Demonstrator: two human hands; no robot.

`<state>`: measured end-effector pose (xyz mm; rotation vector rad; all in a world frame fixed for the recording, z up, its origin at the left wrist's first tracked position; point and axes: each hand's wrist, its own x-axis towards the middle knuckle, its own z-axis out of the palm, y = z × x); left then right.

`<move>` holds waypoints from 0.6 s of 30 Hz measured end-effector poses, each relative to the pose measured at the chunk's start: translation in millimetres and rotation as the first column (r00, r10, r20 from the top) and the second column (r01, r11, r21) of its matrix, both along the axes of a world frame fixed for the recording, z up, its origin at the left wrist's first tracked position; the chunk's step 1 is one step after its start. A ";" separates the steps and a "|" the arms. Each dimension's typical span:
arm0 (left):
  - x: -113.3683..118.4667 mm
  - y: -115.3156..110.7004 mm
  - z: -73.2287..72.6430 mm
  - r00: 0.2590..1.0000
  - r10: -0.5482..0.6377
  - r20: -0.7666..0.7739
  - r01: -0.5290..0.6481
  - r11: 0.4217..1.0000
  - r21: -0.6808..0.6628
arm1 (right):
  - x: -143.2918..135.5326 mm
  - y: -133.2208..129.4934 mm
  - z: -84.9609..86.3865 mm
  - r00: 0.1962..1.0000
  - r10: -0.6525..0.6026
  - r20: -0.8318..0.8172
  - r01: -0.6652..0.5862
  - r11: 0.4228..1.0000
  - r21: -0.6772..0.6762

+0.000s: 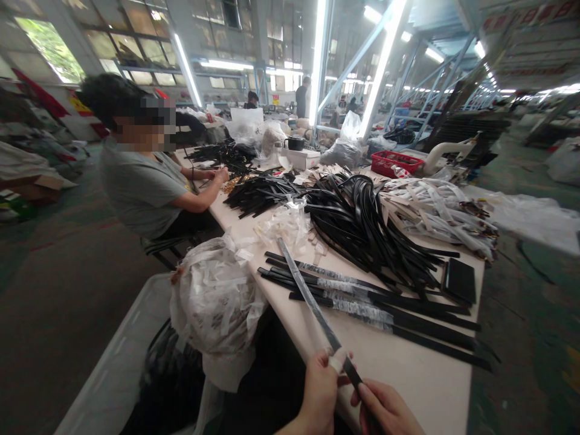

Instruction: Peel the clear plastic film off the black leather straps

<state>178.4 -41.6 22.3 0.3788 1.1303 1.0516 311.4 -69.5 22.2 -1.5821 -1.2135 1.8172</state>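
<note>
A long black strap [310,301] slants over the near edge of the pale table [419,377], its far part looking greyish and shiny. My left hand [321,383] is closed round the strap, with something white at the thumb. Just to the right, my right hand [385,406] pinches the same strap nearer its lower end. Beyond my hands lie several black straps with clear wrapping [357,309] round their middles. A large heap of black straps [357,223] lies behind them.
A bag of white scraps [217,296] and a plastic bin [131,344] stand left of the table. Another person [140,175] sits at the far left side. White straps [435,205], a red basket [396,163] and a black flat object [459,281] are on the right.
</note>
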 end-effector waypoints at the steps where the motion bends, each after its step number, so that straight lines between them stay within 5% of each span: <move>1: 0.0 -0.6 -1.2 1.000 0.014 -0.002 -0.014 1.000 0.000 | 0.0 -0.7 -1.1 1.000 -0.004 0.005 0.004 1.000 -0.003; 7: 3.3 -10.3 -9.5 0.998 -0.062 -0.012 0.062 0.998 -0.028 | -1.5 -0.4 0.5 0.999 0.008 0.042 -0.012 0.996 0.087; 13: -10.8 28.7 10.6 0.980 0.113 0.163 -0.091 0.986 -0.141 | 2.0 -7.8 -8.2 0.999 0.004 0.042 -0.006 0.999 0.054; 18: 2.9 17.2 3.8 0.987 0.097 0.127 -0.079 0.987 -0.138 | 2.5 -5.8 -18.3 0.995 -0.030 0.091 0.022 0.996 0.084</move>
